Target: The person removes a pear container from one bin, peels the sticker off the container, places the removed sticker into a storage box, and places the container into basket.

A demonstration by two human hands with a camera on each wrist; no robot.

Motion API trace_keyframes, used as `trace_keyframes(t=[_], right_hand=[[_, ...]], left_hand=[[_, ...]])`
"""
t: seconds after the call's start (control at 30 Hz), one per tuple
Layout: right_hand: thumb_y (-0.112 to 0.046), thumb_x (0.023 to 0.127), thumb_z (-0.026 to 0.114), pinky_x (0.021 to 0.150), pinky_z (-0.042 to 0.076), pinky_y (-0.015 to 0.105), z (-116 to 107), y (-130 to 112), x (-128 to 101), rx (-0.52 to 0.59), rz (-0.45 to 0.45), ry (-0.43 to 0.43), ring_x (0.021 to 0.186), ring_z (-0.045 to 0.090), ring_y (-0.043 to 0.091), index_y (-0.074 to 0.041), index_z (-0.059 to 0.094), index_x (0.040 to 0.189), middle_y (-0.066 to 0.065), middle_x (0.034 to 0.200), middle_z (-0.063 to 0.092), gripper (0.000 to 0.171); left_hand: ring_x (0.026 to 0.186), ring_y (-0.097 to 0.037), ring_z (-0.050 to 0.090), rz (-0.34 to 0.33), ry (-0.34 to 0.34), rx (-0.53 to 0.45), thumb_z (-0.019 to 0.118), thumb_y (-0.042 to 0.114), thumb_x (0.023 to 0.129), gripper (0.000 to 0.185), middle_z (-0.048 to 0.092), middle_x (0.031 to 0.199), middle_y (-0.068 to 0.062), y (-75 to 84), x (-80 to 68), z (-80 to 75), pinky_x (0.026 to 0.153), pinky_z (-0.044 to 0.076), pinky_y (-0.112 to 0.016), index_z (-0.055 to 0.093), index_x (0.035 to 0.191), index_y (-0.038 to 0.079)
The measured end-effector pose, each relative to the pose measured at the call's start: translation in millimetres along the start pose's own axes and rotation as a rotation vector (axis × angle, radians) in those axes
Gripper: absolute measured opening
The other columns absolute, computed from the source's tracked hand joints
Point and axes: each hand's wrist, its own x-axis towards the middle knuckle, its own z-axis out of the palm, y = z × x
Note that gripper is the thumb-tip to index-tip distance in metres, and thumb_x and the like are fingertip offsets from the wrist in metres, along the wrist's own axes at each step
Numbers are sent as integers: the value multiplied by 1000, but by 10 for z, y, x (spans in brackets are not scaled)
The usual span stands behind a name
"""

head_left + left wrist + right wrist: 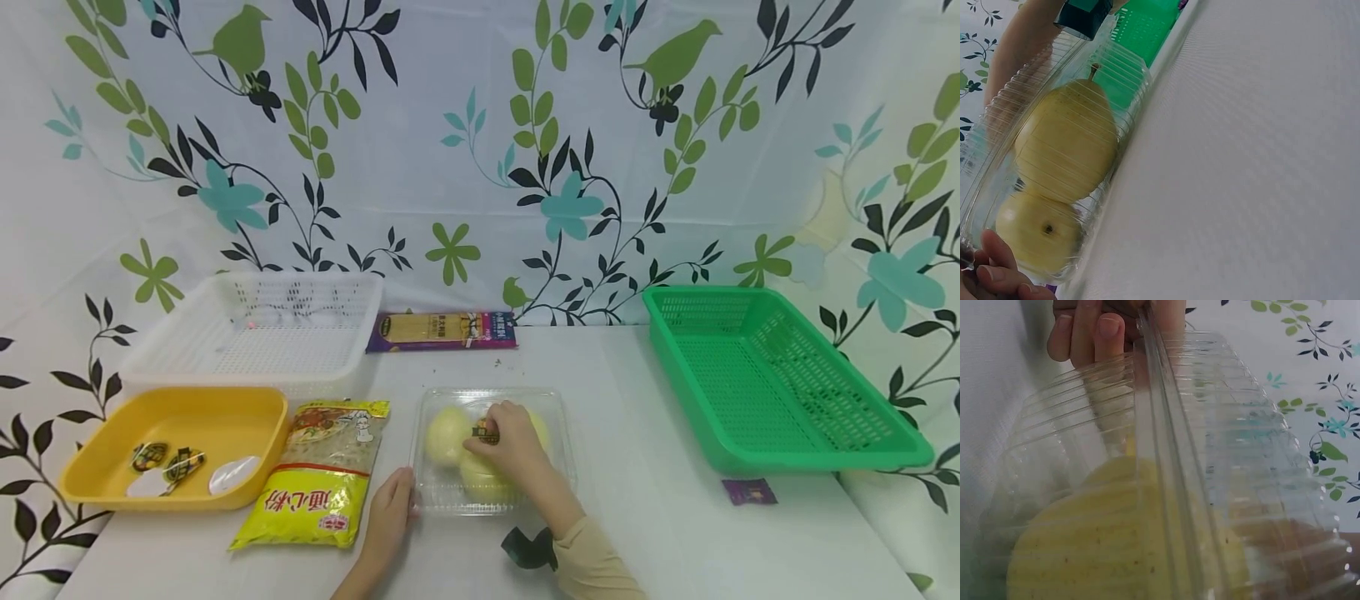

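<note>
A clear plastic clamshell box (491, 504) sits closed on the table with several yellow pears (447, 436) inside. My left hand (390, 508) grips its front left corner; in the right wrist view, that hand's fingers (1110, 337) curl at the seam between lid and base. Over the lid, my right hand (513, 442) has its fingers bent, with thumb and forefinger pinching a small dark-and-gold label (486, 431). Part of the label is hidden by the hand. The left wrist view shows two pears (1069, 140) through the ribbed side wall.
At left, a yellow tray (172, 400) holds labels and white ovals, beside a yellow bag of macaroni (307, 475). Behind are a white basket (352, 333) and a noodle pack (442, 331). A green basket (825, 461) and small purple packet (750, 492) lie right.
</note>
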Motion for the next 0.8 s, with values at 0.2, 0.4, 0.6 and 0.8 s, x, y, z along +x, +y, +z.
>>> trace_keyframes(t=[0.2, 0.4, 0.6, 0.8], right_hand=[[-28, 72, 74, 56, 29, 25, 25, -16, 1, -37, -11, 38, 66, 32, 15, -10, 37, 64, -3, 65, 32, 42], [-22, 76, 70, 55, 29, 25, 57, -9, 13, -111, -64, 61, 63, 31, 14, -12, 36, 61, -4, 63, 31, 39], [-17, 78, 68, 56, 29, 26, 78, -3, 24, -186, -124, 114, 60, 30, 14, -11, 35, 60, -4, 61, 29, 38], [-25, 74, 72, 56, 30, 26, 51, -52, 24, -137, -53, 88, 62, 32, 16, -10, 37, 60, -3, 62, 31, 40]], left_hand=[[48, -9, 36, -1, -4, 12, 36, 19, 98, 33, 38, 57, 0, -8, 12, 0, 44, 33, -21, 40, 69, 3], [48, -9, 36, -22, -6, 3, 35, 17, 98, 33, 37, 57, 0, -16, 21, -10, 44, 32, -21, 41, 69, 3], [47, -9, 36, -33, -17, 6, 34, 19, 99, 33, 37, 57, -1, -18, 33, -8, 43, 32, -21, 41, 70, 3], [48, -10, 37, -28, -9, 13, 35, 20, 98, 33, 38, 57, -1, -23, 32, -8, 43, 33, -22, 41, 70, 4]])
